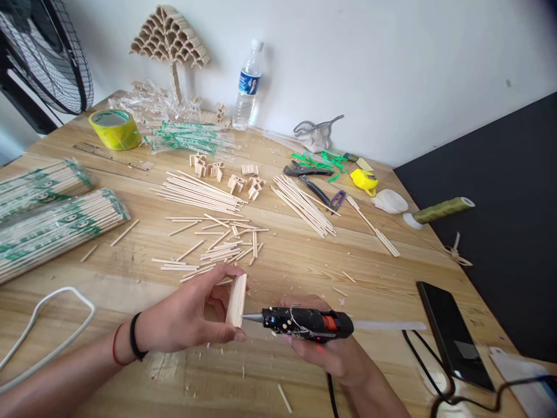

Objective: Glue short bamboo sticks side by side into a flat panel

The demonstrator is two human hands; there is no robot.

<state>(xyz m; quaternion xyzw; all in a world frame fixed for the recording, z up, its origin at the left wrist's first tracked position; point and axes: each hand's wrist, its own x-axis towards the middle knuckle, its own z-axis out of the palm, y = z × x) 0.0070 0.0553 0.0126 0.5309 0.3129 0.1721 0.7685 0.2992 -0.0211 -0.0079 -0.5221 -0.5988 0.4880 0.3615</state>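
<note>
My left hand (195, 310) pinches a small panel of wooden sticks (237, 299) by its two ends, thumb below and fingers above. My right hand (324, 348) grips a black hot glue gun (304, 323), whose metal nozzle meets the panel's lower edge. A clear glue stick (387, 325) juts from the back of the gun, and a small red light glows on it. Just beyond my left hand lie loose cut wooden sticks (224, 252). Farther back are a bundle of longer sticks (200, 193) and several small stick assemblies (236, 183).
Bagged sticks (65, 226) and a white cable (47, 296) lie left. Yellow tape (114, 130), a water bottle (249, 87) and a stick tree model (172, 43) stand behind. Pliers (307, 170) lie back right. A phone (455, 334) and black cord (429, 371) are right.
</note>
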